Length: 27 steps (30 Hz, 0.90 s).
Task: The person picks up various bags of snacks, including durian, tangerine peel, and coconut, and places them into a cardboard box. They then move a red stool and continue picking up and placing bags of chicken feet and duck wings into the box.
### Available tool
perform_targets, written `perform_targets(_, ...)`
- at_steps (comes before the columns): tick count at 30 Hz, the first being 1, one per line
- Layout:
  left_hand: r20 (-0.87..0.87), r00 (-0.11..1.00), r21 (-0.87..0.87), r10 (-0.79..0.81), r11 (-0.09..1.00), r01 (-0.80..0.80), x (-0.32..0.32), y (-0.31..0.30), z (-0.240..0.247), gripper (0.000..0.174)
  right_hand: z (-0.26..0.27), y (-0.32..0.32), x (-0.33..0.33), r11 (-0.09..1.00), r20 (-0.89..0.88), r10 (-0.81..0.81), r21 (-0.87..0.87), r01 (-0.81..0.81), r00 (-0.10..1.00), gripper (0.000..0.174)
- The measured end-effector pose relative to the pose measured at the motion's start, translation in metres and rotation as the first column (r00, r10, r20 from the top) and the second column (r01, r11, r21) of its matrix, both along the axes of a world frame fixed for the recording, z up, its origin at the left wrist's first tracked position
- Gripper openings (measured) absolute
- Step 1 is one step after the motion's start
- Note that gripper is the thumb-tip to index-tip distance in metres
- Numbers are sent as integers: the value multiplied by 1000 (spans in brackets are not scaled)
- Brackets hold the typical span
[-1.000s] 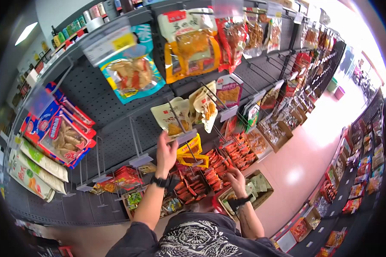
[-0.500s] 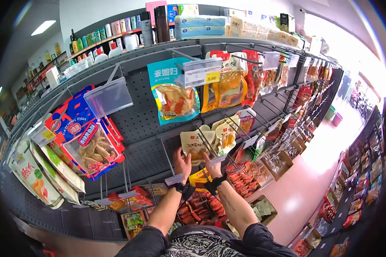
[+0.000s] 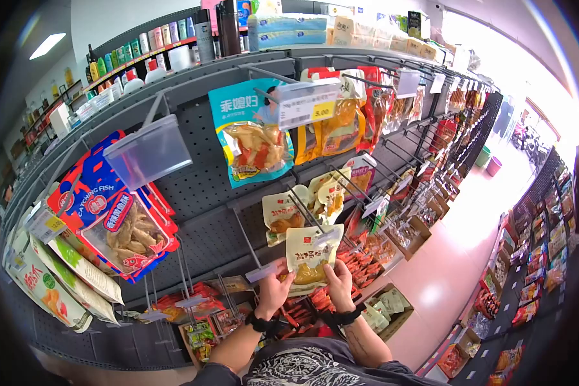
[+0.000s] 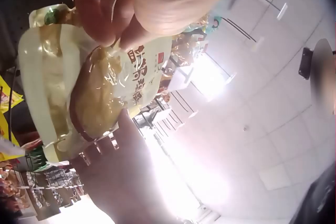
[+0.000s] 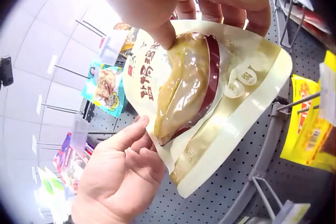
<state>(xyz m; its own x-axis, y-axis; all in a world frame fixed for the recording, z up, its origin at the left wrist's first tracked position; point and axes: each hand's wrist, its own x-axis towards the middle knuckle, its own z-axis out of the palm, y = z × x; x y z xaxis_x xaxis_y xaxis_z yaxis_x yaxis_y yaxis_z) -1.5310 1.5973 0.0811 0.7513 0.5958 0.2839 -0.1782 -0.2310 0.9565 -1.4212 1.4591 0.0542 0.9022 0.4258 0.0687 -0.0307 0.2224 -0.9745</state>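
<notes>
A cream food packet (image 3: 312,254) with dark lettering and a clear window on a yellowish-brown piece of meat is held in front of the shelf by both hands. My left hand (image 3: 275,289) pinches one lower edge. My right hand (image 3: 340,283) grips the opposite edge; in the right wrist view its thumb (image 5: 164,34) lies on the packet's front and its fingers go behind. Like packets (image 3: 283,217) hang on hooks just behind the held one. The right wrist view shows the left hand's fingertips (image 5: 137,124) at the packet's edge.
A blue snack bag (image 3: 251,138) hangs above, and a red-and-blue fish snack bag (image 3: 125,219) to the left. Bare metal hooks with clear tag holders (image 3: 149,151) stick out near the hands. Boxes of packets (image 3: 389,305) stand low, beside the aisle floor (image 3: 444,264).
My right hand rose from low on the right to join the left at the hanging packets. One cream packet has come off its hook and moved down toward me in both hands.
</notes>
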Motion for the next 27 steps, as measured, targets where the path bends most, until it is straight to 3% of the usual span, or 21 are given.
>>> perform_targets(1, -8, 1000, -4, -7, 1000, 7, -4, -9, 7, 32, 9, -8, -5, 1000, -41, -10, 21, 11, 999, 17)
perform_targets(3, 21, 999, -182, -34, 983, 37, -9, -28, 17, 33, 23, -23, -10, 999, -97, -34, 35, 38, 995, 18)
perform_targets(7, 93, 993, -243, -69, 966, 90, -4, -47, 24, 33, 40, -44, 3, 999, 11, 31, -33, -31, 999, 22)
perform_targets(8, 134, 986, -315, -98, 939, 136, -2, -51, 28, 33, 36, -50, 11, 990, 63, 76, -124, -68, 995, 23)
perform_targets(9, 86, 990, -280, -116, 950, 136, -1, -52, 21, 34, 30, -60, 18, 971, 98, 122, -220, -99, 988, 23)
perform_targets(11, 14, 984, -376, -176, 911, 168, -1, -57, 3, 33, 32, -81, 16, 957, 15, 178, -234, -169, 984, 28)
perform_targets(12, -20, 978, -389, -210, 902, 186, 2, -63, -6, 33, 29, -96, 14, 924, -36, 191, -330, -193, 981, 33)
perform_targets(13, -57, 968, -408, -246, 890, 202, 0, -73, -16, 33, 10, -110, 12, 949, -102, 239, -187, -255, 966, 36)
perform_targets(15, -177, 934, -394, -309, 892, 220, -1, -93, -47, 34, -24, -149, 7, 918, -181, 305, -207, -339, 935, 37)
perform_targets(16, -266, 887, -400, -377, 881, 254, -4, -105, -53, 33, -25, -172, 3, 861, -197, 298, -367, -352, 934, 37)
perform_targets(17, -344, 833, -399, -434, 870, 288, -3, -114, -58, 32, -37, -192, -2, 862, -221, 275, -375, -341, 936, 37)
perform_targets(19, -435, 737, -487, -518, 824, 291, -3, -129, -73, 31, -81, -238, -12, 885, -264, 74, -428, -185, 962, 37)
perform_targets(20, -456, 696, -488, -554, 810, 326, -2, -135, -78, 29, -131, -270, -11, 793, -252, -15, -593, -142, 968, 36)
perform_targets(22, -471, 645, -519, -602, 780, 349, -1, -144, -87, 29, -159, -310, -18, 737, -245, -270, -675, 36, 931, 37)
perform_targets(23, -477, 608, -534, -635, 758, 373, 1, -148, -89, 29, -173, -327, -19, 632, -137, -304, -769, 92, 943, 38)
perform_targets(25, -508, 581, -526, -635, 763, 374, 4, -154, -80, 28, -216, -349, -18, 521, -3, -333, -834, 182, 943, 39)
perform_targets(27, -518, 563, -542, -644, 756, 367, 8, -154, -75, 27, -237, -349, -11, 503, -55, -326, -855, 123, 944, 40)
